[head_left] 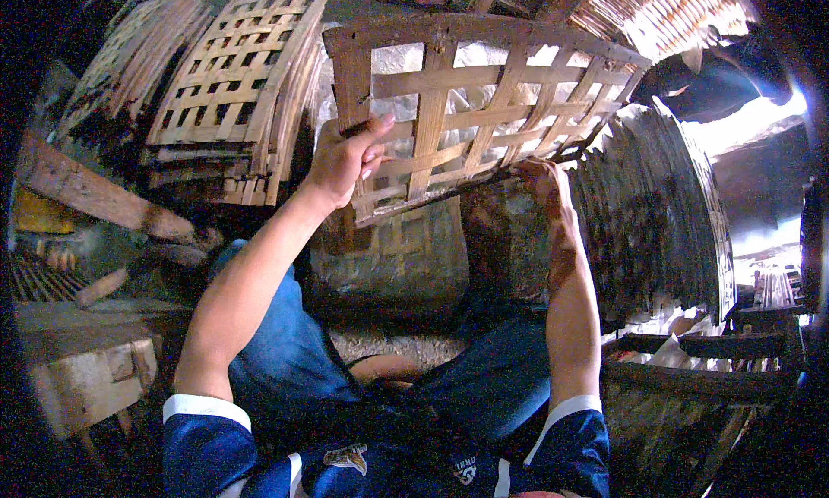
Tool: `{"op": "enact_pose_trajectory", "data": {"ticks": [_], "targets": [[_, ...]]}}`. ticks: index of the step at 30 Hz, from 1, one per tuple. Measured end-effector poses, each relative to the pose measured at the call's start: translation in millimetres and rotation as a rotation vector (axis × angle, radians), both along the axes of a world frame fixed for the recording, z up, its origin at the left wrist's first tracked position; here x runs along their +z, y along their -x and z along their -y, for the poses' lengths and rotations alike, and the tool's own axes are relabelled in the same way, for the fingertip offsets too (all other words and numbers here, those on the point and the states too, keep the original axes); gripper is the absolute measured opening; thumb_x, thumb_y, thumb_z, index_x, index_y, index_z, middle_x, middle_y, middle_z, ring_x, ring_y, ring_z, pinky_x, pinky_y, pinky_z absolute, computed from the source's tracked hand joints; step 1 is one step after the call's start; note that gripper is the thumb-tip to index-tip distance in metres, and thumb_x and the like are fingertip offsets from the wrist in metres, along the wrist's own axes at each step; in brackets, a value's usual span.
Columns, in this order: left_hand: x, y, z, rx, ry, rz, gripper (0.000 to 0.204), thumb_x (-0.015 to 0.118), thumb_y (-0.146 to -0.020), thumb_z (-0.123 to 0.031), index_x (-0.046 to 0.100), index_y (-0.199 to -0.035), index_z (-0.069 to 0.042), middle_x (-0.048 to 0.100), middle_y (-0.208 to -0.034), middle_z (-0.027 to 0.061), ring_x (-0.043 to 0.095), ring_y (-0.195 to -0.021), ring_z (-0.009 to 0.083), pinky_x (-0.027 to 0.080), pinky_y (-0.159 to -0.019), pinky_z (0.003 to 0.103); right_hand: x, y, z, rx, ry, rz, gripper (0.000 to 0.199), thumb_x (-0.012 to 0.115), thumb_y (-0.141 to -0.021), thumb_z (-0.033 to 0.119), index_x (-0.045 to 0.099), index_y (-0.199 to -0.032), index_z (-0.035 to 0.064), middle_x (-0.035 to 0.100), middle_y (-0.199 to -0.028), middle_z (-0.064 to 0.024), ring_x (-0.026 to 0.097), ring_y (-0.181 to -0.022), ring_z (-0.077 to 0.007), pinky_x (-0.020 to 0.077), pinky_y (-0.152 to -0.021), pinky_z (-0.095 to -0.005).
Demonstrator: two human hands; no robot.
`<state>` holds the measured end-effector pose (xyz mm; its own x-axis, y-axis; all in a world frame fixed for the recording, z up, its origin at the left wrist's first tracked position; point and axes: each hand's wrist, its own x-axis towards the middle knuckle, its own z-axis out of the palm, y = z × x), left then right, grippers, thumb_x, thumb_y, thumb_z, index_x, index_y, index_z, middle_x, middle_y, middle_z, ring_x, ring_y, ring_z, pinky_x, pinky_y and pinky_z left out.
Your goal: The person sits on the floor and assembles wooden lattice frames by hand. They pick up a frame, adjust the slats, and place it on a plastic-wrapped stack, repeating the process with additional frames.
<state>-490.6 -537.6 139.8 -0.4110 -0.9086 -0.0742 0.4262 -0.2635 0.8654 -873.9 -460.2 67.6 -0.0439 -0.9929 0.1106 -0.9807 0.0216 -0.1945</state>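
I hold a flat wooden lattice panel [429,110], woven from crossed slats with wider edge strips, tilted up in front of me. My left hand [347,159] is closed round its left edge, the thumb lying over the front. At the panel's lower edge, toward the right, my right hand [544,183] has its fingers curled against the wood, with the fingertips partly hidden. Behind and below the panel is a clear plastic sheet or bag [389,269], and lattice slats show dimly through it.
Similar lattice panels [226,79] are stacked at the far left. A tall stack of thin panels [652,213] stands close by my right forearm. A wooden beam [108,194] slants in at left, above a wooden block [95,381]. Dark wooden rails [699,347] lie at lower right.
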Motion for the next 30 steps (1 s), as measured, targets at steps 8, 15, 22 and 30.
{"op": "enact_pose_trajectory", "data": {"ticks": [8,15,22,30], "targets": [[-12.8,-19.5,13.4,0.116,-0.071,-0.019,0.021,0.072,-0.082,-0.023,0.056,-0.087,-0.011,0.045,-0.068,-0.0057,0.036,-0.051,0.0034,0.026,-0.041,0.021,24.7,-49.1,13.2,-0.068,0.095,0.048,0.01,0.058,-0.086,0.014,0.067,-0.091,0.0099,0.065,-0.088,-0.01,0.064,-0.081,-0.0301,0.0494,-0.068,-0.0372],[-15.6,-14.3,17.1,0.089,-0.075,-0.077,0.02,0.068,-0.085,-0.027,0.053,-0.089,-0.014,0.038,-0.064,-0.0067,0.035,-0.05,0.0034,0.024,-0.04,0.02,-10.7,44.0,-24.6,-0.31,0.391,-0.099,0.02,0.06,-0.087,0.025,0.067,-0.085,0.0065,0.065,-0.08,-0.0138,0.063,-0.074,-0.0292,0.0489,-0.066,-0.0393],[-10.4,-17.9,9.8,0.151,-0.047,-0.038,0.024,0.07,-0.083,-0.028,0.051,-0.087,-0.014,0.038,-0.065,-0.0067,0.034,-0.05,0.0033,0.023,-0.04,0.02,-4.2,28.0,-31.9,-0.497,0.214,-0.021,0.028,0.066,-0.084,0.034,0.068,-0.082,0.0057,0.067,-0.079,-0.0143,0.066,-0.075,-0.03,0.0505,-0.068,-0.0396],[-13.6,-8.5,15.7,0.114,-0.125,-0.087,0.025,0.072,-0.081,-0.025,0.051,-0.09,-0.015,0.041,-0.068,-0.0068,0.034,-0.049,0.0032,0.023,-0.039,0.02,1.2,14.2,12.8,-0.303,0.36,0.274,0.039,0.071,-0.081,0.044,0.069,-0.08,0.0049,0.07,-0.081,-0.0149,0.068,-0.078,-0.0304,0.0519,-0.071,-0.0387]]}}
